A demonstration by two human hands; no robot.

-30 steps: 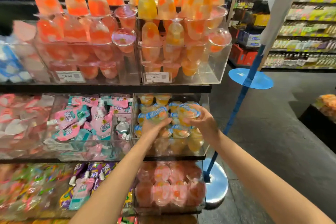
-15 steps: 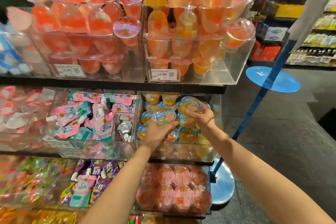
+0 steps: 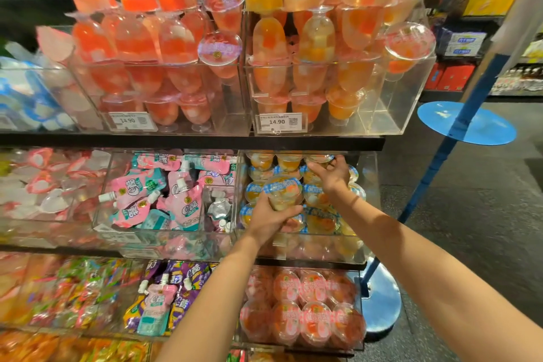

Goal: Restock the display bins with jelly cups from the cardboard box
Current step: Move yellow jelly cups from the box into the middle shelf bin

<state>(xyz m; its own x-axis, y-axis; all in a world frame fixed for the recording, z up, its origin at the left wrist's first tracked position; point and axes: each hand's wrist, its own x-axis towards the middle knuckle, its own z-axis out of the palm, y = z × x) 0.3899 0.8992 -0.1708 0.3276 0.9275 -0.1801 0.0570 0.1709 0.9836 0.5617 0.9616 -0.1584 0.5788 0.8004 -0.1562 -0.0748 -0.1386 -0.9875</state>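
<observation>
A clear display bin (image 3: 368, 209) on the middle shelf holds several orange jelly cups with blue lids (image 3: 320, 219). My left hand (image 3: 269, 222) grips one such jelly cup (image 3: 282, 191) from below, just above the bin's front left part. My right hand (image 3: 332, 176) reaches deeper into the same bin, thumb and fingers curled on another jelly cup (image 3: 319, 158) at the back row, right under the shelf above. The cardboard box is out of view.
Left of the bin is a bin of pink drink pouches (image 3: 164, 194). Above, two bins of tall goblet jellies (image 3: 308, 47) carry 14.90 price tags (image 3: 280, 122). Below sits a bin of pink cups (image 3: 302, 306). A blue pole stand (image 3: 382, 300) stands at the right, beside dark floor.
My right hand has carried its cup up and back toward the rear of the bin. My left hand keeps its cup and has risen slightly over the bin's front.
</observation>
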